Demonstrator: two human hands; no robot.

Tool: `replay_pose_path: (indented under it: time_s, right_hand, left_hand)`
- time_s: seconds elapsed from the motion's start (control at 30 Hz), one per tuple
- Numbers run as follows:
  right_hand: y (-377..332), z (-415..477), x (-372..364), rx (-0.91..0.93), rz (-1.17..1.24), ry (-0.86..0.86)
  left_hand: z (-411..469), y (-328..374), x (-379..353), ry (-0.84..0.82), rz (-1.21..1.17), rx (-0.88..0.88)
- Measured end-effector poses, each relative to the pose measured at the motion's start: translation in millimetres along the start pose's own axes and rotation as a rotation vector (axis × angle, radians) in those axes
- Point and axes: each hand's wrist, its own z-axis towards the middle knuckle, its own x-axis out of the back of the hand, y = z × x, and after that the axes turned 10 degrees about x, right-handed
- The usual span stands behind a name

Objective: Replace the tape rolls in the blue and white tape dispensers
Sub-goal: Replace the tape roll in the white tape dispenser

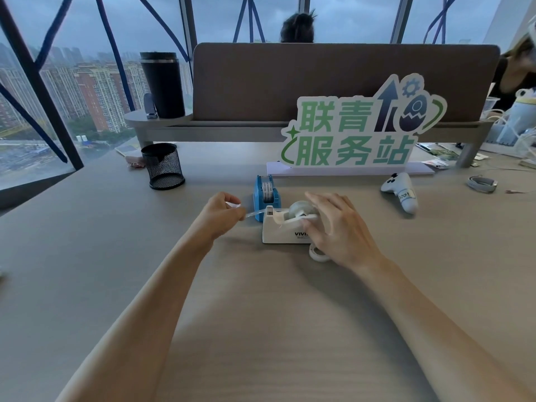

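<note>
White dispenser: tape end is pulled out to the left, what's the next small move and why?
Probably draw the clear tape strip down onto the cutter of the white plastic tape dispenser. The left hand pinches the strip taut past the cutter, and the right hand steadies the dispenser.

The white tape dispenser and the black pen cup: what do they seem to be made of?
White tape dispenser: probably moulded plastic with a smooth, slightly glossy finish; its edges are rounded and a logo is printed on its side. Black pen cup: likely wire mesh metal, matte; the grid lets light through.
</note>
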Motion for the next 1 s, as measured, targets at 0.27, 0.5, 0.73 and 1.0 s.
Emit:
replay_pose_path:
  time_s: [0.27,0.5,0.73,1.0]
  right_hand:
    - [0,0,1,-0.002,0.007,-0.002]
    - [-2,0,1,-0.004,0.024,-0.005]
    - [0,2,-5,-0.114,0.208,-0.089]
    - [9,4,-5,-0.167,0.264,-0.166]
  left_hand:
    - [6,-7,-6,0.015,0.126,-0.055]
    - [8,-15,-25,-0.034,0.283,-0.041]
    - [9,-17,-33,-0.019,0.346,-0.056]
    - [3,-22,-32,0.007,0.48,-0.22]
